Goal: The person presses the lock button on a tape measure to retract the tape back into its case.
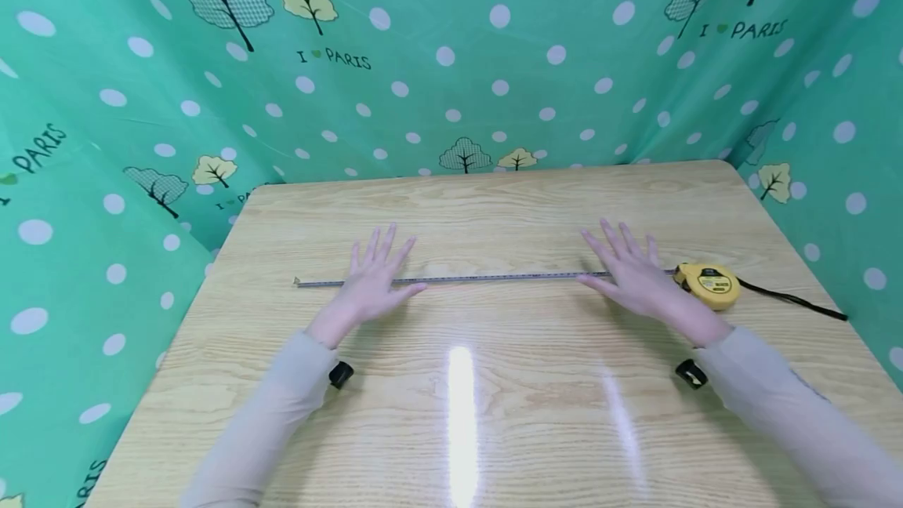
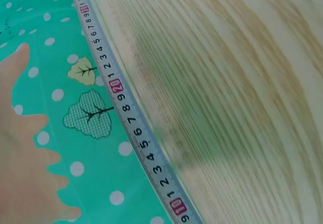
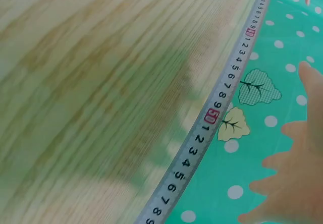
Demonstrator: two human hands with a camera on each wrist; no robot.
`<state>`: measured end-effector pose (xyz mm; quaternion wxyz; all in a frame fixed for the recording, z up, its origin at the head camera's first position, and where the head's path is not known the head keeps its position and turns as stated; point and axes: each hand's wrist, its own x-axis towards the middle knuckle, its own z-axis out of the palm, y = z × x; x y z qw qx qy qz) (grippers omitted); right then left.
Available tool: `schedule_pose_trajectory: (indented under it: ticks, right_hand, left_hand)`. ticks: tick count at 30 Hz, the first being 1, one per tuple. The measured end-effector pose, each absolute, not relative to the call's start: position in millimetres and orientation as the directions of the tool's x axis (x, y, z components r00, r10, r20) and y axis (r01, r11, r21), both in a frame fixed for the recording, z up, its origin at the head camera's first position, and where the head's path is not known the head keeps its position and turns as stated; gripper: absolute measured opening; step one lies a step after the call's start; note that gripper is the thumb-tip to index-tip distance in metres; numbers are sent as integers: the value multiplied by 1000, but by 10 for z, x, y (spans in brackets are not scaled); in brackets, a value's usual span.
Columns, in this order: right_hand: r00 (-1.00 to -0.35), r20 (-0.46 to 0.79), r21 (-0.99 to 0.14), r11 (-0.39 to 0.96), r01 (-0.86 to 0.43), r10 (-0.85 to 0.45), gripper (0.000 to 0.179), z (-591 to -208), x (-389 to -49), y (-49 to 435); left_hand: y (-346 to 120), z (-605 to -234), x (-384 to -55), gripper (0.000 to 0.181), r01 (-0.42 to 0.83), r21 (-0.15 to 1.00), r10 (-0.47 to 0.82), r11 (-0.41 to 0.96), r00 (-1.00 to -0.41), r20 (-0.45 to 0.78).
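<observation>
A yellow tape measure (image 1: pixel 714 287) lies at the right of the wooden table with its metal blade (image 1: pixel 494 277) drawn out leftwards. The blade's hooked end (image 1: pixel 297 282) rests at the left. My left hand (image 1: pixel 370 285), fingers spread, is over the blade near that end. The right hand (image 1: pixel 638 282) is spread likewise, over the blade just left of the case. Neither holds anything. In the left wrist view the blade's scale (image 2: pixel 116 86) runs past the left hand (image 2: pixel 25 168); in the right wrist view, numbers around 50 (image 3: pixel 211 116) show beside the right hand (image 3: pixel 295 183).
A black wrist strap (image 1: pixel 793 300) trails from the case to the table's right edge. Green dotted cloth (image 1: pixel 466 85) with trees hangs behind and at both sides. Bright light reflects off the front of the wooden table (image 1: pixel 550 429). Small black devices (image 1: pixel 341 374) sit at both wrists.
</observation>
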<state>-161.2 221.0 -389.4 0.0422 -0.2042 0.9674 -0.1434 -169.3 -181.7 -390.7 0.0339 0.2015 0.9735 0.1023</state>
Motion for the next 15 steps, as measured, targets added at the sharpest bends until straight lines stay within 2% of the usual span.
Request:
schedule_pose_trajectory:
  ticks: [15]
  right_hand:
    - [-924,-26,-302,884,-356,-381,71,-3907,-1536,2510]
  left_hand:
    - [-2083,-3888,-1635,74,390,239,401,890,-916,-2]
